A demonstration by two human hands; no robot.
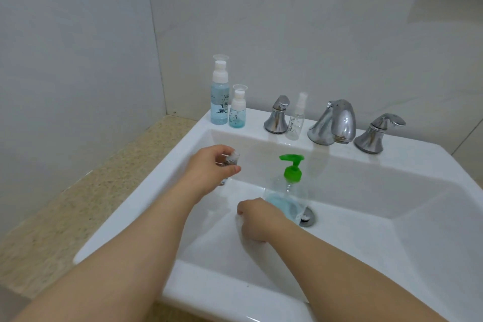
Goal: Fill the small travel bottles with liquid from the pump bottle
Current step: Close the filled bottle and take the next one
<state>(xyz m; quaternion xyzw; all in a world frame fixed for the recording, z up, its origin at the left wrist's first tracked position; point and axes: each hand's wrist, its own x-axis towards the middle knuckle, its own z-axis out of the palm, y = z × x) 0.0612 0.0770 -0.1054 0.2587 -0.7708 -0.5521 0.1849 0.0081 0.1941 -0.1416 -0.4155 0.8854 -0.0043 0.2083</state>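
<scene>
labels: dark print on tall travel bottle point(220, 102) and short travel bottle point(237, 112), unreadable. both hold blue liquid and stand on the sink point(253, 119) ledge. pump bottle point(291, 172): green head, blue liquid low, stands in the basin by the drain point(308, 218). left hand point(211, 167): fingers curled round small clear bottle point(232, 159). right hand point(257, 219): at the pump bottle's base, fingers tucked under, grip cannot be told.

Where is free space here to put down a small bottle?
Bare: the speckled counter left of the sink, and the sink's rim right of the right tap handle. Crowded: the back ledge, from the tall bottle to that handle.
</scene>
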